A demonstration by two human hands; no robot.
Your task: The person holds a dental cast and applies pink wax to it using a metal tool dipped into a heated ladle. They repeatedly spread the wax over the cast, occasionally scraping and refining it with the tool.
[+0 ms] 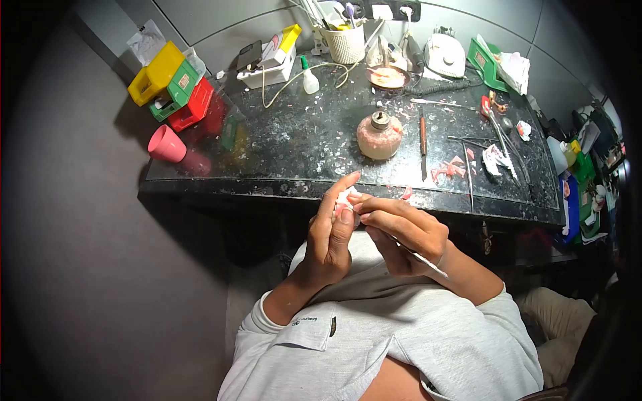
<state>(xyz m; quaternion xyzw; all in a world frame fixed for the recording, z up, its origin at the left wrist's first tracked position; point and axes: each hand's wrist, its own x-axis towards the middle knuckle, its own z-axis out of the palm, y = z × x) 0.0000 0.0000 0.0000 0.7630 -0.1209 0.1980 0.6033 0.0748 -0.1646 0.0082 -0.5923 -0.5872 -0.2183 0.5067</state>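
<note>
1 small pink-and-white piece (346, 196) is pinched in the left hand (329, 244) near the bench's (281, 157) front edge, while 1 slim tool (430, 263) is gripped in the right hand (416, 234). Work is judged under way, with pink scraps (456, 168) strewn nearby; what is left cannot be told. The shirt pocket's (304, 334) lettering is too blurred to be read.

ok so the cup (167, 144) at 10 o'clock is pink — stacked bins (175, 85) above it go yellow, green, red — and the worktop (287, 144)'s black with white speckles.
</note>
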